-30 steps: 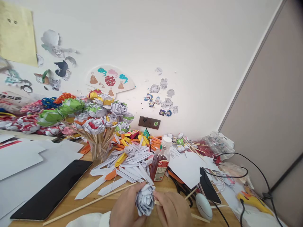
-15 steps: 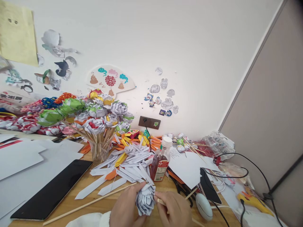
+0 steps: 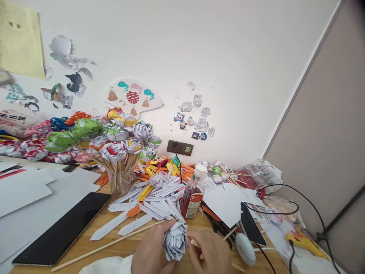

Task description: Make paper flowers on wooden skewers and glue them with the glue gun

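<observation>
A white folded-paper flower [image 3: 175, 243] is held low in the middle of the view, its layered petals facing up. My left hand [image 3: 149, 249] is closed around its left side, thumb along the top edge. At the flower's right edge, the fingertips of my right hand [image 3: 209, 251] are pinched together and touch the petals. A pale wooden stick [image 3: 195, 244] shows between the right fingers; most of it is hidden by the hand. Another long wooden stick [image 3: 108, 245] lies on the table left of my hands. Folded white paper strips [image 3: 162, 196] are heaped just beyond.
A bottle of reddish-brown liquid [image 3: 194, 196] stands beyond the flower. Paper flowers on sticks fill a clear cup [image 3: 121, 184]. A black tablet-like slab [image 3: 64, 228] lies left; a white mouse [image 3: 245, 249], a phone [image 3: 253, 226] and a yellow glue gun [image 3: 306, 243] lie right.
Almost nothing differs. My right hand has shifted very slightly at the flower's edge, while the flower and my left hand stay in place.
</observation>
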Demonstrator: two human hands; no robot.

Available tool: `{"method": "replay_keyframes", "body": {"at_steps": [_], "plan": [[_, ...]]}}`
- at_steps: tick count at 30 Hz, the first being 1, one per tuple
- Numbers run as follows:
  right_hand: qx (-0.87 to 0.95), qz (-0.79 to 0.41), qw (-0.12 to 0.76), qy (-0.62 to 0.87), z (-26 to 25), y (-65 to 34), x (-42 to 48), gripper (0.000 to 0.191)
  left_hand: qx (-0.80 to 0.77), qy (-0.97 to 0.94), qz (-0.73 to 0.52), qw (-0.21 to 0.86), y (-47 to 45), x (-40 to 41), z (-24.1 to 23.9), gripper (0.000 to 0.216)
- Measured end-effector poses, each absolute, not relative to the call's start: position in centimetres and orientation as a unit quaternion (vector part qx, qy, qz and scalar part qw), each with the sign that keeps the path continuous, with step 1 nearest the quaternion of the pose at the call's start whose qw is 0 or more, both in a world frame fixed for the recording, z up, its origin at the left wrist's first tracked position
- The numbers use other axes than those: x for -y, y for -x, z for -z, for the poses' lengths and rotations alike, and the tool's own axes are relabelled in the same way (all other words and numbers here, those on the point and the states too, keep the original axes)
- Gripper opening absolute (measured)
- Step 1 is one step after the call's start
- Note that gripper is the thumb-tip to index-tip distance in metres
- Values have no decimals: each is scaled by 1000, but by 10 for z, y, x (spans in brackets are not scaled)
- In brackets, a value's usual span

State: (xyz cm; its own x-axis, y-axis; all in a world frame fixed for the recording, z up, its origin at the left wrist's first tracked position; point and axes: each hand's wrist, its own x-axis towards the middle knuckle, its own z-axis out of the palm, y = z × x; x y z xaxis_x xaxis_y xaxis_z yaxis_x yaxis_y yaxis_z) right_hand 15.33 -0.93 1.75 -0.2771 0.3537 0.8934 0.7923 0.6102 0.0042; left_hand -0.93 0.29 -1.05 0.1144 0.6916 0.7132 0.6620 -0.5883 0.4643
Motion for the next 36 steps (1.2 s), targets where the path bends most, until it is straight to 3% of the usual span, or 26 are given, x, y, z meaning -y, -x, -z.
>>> {"method": "replay_keyframes", "body": {"at_steps": [3, 11, 16, 22, 28, 36], "plan": [[788, 184, 465, 360, -20, -157, 8, 13, -444, -744, -498, 31, 10, -3, 12, 55], [746, -212, 489, 400, -17, -164, 6, 17, -385, -717, -535, 228, 5, 0, 9, 45], [708, -352, 482, 379, -24, -162, 5, 27, -367, -712, -525, 289, 7, 2, 9, 46], [709, -371, 455, 390, -29, -164, 7, 28, -337, -719, -516, 321, 8, 2, 9, 48], [717, -314, 483, 391, -23, -164, 6, 27, -379, -720, -494, 306, 5, 0, 3, 43], [721, -323, 485, 375, -22, -161, 4, 26, -378, -736, -475, 301, 6, -4, 7, 45]]}}
